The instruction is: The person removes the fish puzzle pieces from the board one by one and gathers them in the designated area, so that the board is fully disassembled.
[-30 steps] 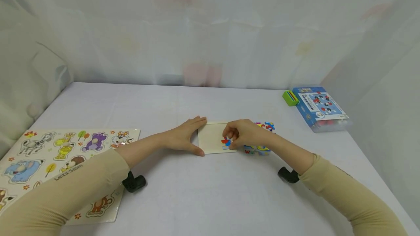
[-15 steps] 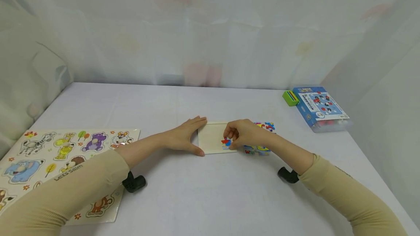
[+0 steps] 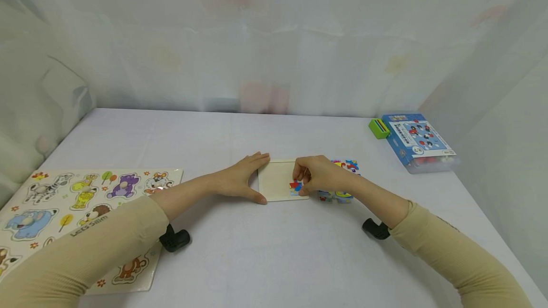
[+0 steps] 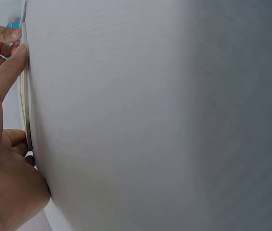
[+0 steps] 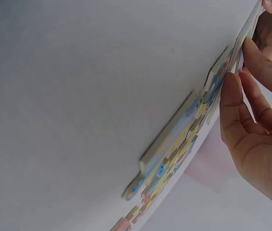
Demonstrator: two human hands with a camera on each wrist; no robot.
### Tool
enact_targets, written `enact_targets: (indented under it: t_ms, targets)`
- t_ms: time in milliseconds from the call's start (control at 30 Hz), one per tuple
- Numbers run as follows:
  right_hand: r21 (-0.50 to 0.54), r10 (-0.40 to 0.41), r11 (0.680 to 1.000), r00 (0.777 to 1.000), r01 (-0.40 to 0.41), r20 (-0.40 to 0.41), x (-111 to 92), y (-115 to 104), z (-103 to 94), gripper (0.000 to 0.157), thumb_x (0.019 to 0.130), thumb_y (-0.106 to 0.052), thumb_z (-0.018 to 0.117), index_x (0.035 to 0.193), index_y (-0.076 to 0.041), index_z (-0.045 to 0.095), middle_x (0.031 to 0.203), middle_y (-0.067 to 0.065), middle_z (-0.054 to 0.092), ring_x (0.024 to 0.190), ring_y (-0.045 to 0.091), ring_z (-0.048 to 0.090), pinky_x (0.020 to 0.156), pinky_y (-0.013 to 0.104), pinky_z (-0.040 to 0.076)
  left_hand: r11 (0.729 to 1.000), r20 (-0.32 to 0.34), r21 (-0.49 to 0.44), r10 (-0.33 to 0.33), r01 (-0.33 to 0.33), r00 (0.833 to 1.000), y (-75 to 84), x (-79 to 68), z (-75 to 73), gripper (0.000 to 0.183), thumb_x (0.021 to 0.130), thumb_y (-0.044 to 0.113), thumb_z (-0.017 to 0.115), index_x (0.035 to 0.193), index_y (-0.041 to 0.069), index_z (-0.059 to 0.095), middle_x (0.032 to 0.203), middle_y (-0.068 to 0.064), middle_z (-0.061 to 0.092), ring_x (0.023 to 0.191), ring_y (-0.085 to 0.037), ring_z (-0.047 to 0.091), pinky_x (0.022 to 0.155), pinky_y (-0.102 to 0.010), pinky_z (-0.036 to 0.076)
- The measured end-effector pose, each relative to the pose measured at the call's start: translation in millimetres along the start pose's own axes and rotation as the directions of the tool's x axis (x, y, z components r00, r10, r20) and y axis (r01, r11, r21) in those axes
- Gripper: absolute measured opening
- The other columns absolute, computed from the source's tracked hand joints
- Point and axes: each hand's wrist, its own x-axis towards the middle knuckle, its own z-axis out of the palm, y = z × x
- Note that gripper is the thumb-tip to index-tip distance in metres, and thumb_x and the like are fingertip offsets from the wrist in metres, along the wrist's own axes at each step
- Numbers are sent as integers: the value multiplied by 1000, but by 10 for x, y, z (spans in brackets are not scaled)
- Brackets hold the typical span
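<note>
A shallow pale wooden puzzle tray lies on the table in the head view. My left hand is spread along its left side, thumb at the near edge and fingers toward the far corner. Over the tray's right end, my right hand pinches a small jigsaw piece with red, yellow and blue print, low in the near right corner. The fingers hide part of that piece. Several colourful loose jigsaw pieces lie just right of the tray, partly behind the right hand and wrist; the right wrist view shows more pieces.
A large animal peg puzzle board lies under the left forearm. At the back right, a blue box with a clear plastic end stands beside a small green block. A white cloth covers the table; a pale curtain hangs behind.
The right hand's fingers have shifted very slightly over the jigsaw piece. The left hand and the tray have stayed where they were.
</note>
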Motion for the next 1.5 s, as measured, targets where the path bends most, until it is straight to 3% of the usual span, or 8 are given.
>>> enact_targets:
  t_ms: [400, 800, 1033, 1500]
  targets:
    - [-21, -25, 999, 999, 25, -28, 9, 3, -12, 34, 73, -10, 87, 95, -9, 60, 86, 3, 65, 78, 12, 59, 71, 21, 55, 1000, 0, 4, -6, 6, 1000, -3, 10, 0, 112, 76, 48, 81, 158, 7, 18, 169, -2, 12, 158, -27, 2, 129, -52, 8]
    - [-4, -52, 999, 998, 52, -32, 16, 72, -40, 17, 84, -5, 74, 95, -12, 63, 87, -1, 68, 81, 11, 61, 77, 23, 55, 1000, -1, 11, -13, 13, 1000, -19, 14, 4, 111, 76, 49, 81, 158, 8, 18, 169, -1, 12, 158, -26, 1, 130, -50, 8]
    - [42, -23, 999, 999, 24, -30, -41, 85, -118, 17, 86, -6, 73, 101, -13, 68, 90, 0, 70, 83, 12, 64, 79, 23, 56, 1000, 2, 6, -9, 9, 1000, -28, 23, 8, 112, 76, 49, 81, 158, 7, 18, 169, -1, 12, 158, -26, 1, 130, -49, 6]
    - [67, 22, 998, 998, -18, -51, -256, 270, -318, 13, 86, -11, 74, 97, -18, 71, 88, -1, 71, 81, 15, 65, 76, 24, 57, 1000, 14, -12, -2, 3, 1000, -26, 21, 14, 114, 75, 50, 81, 158, 7, 16, 169, -1, 9, 158, -25, -1, 129, -51, 5]
